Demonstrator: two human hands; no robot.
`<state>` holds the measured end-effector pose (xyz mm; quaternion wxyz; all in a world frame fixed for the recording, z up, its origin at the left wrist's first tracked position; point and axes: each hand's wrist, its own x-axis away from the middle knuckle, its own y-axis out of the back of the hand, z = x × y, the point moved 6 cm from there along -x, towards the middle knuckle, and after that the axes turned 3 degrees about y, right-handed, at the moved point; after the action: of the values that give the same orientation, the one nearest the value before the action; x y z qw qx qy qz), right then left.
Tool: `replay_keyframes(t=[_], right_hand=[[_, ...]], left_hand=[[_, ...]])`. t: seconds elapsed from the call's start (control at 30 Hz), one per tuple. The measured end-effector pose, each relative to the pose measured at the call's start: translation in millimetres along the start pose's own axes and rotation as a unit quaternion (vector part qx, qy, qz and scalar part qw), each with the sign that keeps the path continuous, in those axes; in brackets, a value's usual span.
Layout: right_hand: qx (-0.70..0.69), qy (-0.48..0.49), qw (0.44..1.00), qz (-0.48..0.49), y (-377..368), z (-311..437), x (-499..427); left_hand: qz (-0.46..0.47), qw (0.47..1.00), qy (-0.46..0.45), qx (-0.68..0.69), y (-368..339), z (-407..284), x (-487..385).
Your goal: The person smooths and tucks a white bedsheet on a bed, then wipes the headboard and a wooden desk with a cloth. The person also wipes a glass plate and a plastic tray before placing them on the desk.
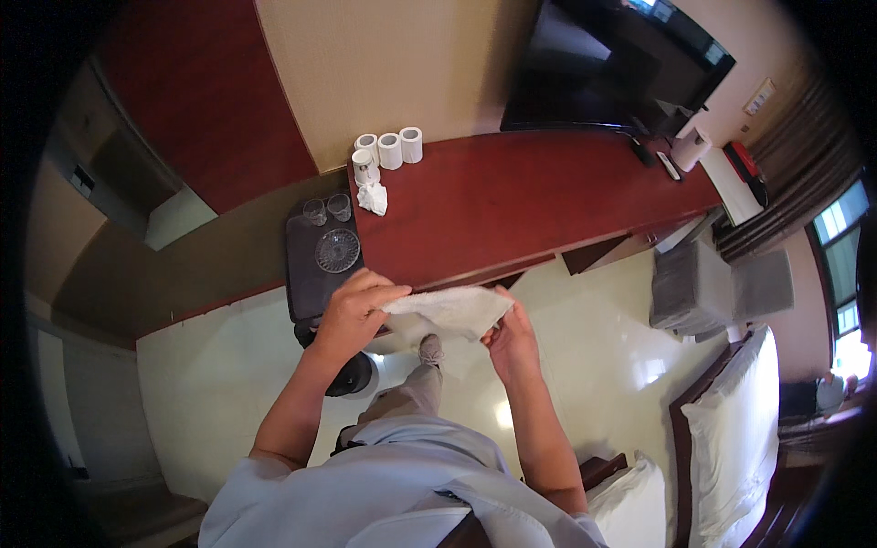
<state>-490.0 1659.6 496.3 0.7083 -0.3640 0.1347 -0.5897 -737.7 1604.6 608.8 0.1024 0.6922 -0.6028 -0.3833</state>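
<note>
A white cloth (452, 308) is stretched between my two hands, in front of the near edge of the red-brown desk (500, 198). My left hand (353, 315) pinches its left end between thumb and fingers. At its right end, my right hand (514, 339) grips a corner, with some fingertips hidden behind the cloth. Beyond my left hand, a cut-glass dish (337, 250) and two drinking glasses (327, 211) stand on a dark surface beside the desk. Several white rolls (390, 151), a white cup (364, 166) and a crumpled white tissue (373, 198) are at the desk's left end.
A television (610, 68) is above the desk's back edge. A kettle-like container (690, 148) and a remote control (668, 166) are at the desk's right end. A grey covered chair (688, 288) stands right, near beds with white bedding (736, 431). A black bin (351, 375) is on the floor.
</note>
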Motion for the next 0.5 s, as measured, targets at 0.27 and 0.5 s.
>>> replay_keyframes(t=[0.27, 0.5], right_hand=[[0.099, -0.016, 0.995, 0.010, 12.0, 29.7, -159.1], [0.517, 0.143, 0.837, -0.112, 63.2, 27.3, -209.4]], left_hand=[[0.217, 0.969, 0.020, -0.120, -68.9, 65.0, -76.5], [0.300, 0.942, 0.102, -0.114, -144.4, 141.5, -88.4]])
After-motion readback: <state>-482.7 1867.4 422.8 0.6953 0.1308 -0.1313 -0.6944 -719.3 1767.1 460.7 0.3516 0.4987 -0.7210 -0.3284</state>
